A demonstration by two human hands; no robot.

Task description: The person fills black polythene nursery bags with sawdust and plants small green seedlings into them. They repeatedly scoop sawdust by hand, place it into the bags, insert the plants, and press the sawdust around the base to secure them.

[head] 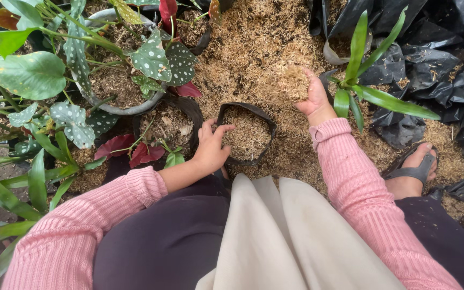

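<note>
The right hand (313,92) is cupped, palm up, around a loose clump of husk (294,81), fingers curled just enough to keep the dry, straw-coloured stuff from spilling. It hangs above the big heap of husk (253,43) that covers the ground, a little up and to the right of the black grow bag (246,134). The left hand (210,146) grips the near-left rim of that bag, thumb and fingers pinched together on the thin plastic edge, holding the mouth open. The bag stands on the heap right in front of the person's knees and is already filled with husk nearly to the rim.

Both arms wear ribbed pink sleeves (350,177), and a cream cloth (285,241) lies over the dark lap. Off to the right, a foot in a grey sandal (413,171) rests on the husk. Just beyond the right hand, a young plant with long green leaves (356,80) sits in another black bag, with crumpled black plastic (441,75) piled behind it. To the left of the grow bag stands a pot of spotted-leaf plants (151,59) with red undersides, and broader green foliage (28,75) crowds the left edge.
</note>
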